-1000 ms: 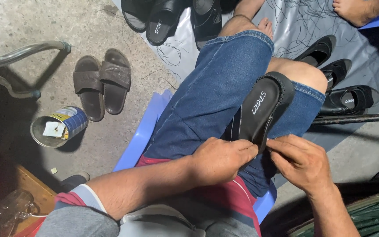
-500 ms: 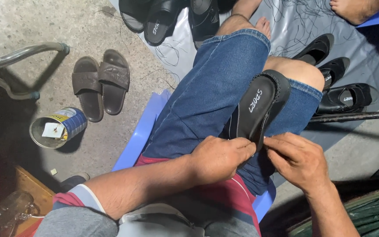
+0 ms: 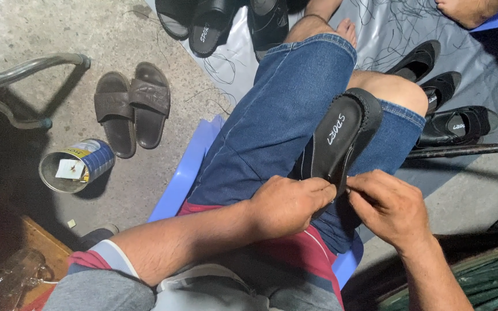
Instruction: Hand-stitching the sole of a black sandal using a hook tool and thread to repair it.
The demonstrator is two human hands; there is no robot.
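A rough concrete floor (image 3: 41,29) and a grey sheet (image 3: 387,23) strewn with loose black threads are seen below. The left hand (image 3: 289,204) is clamped on the heel of a black sandal (image 3: 338,141) propped on the lap, and the right hand (image 3: 387,207) is pinched together at its edge. The work is judged unfinished, since more black sandals (image 3: 451,124) are laid out on the sheet.

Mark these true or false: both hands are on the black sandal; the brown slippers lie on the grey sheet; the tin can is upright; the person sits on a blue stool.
1. Left hand and right hand are on the black sandal: true.
2. The brown slippers lie on the grey sheet: false, they lie on bare concrete beside it.
3. The tin can is upright: false, it lies tipped on its side.
4. The person sits on a blue stool: true.
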